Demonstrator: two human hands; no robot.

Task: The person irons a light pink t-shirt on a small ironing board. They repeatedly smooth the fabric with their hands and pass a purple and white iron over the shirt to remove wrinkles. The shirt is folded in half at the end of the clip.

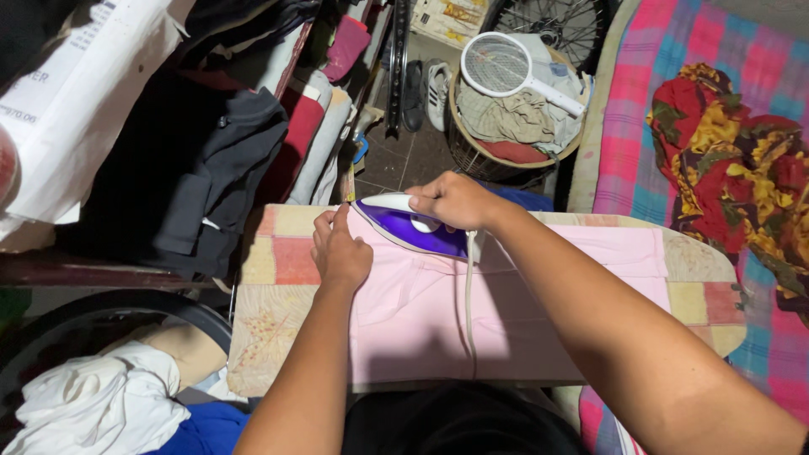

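Right hand [455, 200] is wrapped over the handle of the purple-and-white steam iron [410, 226], fingers curled closed around it. Iron sits soleplate-down on the pink garment [438, 303], near the garment's far-left corner. Long axis runs roughly left-right across the board, slightly tilted, pointed nose toward the left, heel toward the right forearm. White cord [468, 303] drops from the heel and trails back across the pink cloth toward the person.

Left hand [340, 251] lies flat on the garment just beside the iron's nose, on its near-left side. Fingers pressed together, index finger stretched forward along the cloth edge, tip close to the iron's tip; touching or a hair apart, can't tell. So the nose points right past the left fingertips; that gap is the tight spot. Left hand is nearer the nose, right hand owns the iron.

Garment is spread over a patchwork-covered ironing board [278, 253], most of its width to the right of the iron.

Containers: round woven laundry basket [462, 143] on the floor beyond the board, holding crumpled beige and red cloth, with a white racket-shaped bug zapper [506, 69] lying across the top. Shelf at left carries stacked dark clothes [202, 160]. Flowered cloth [733, 160] bunched on the plaid bed at right.
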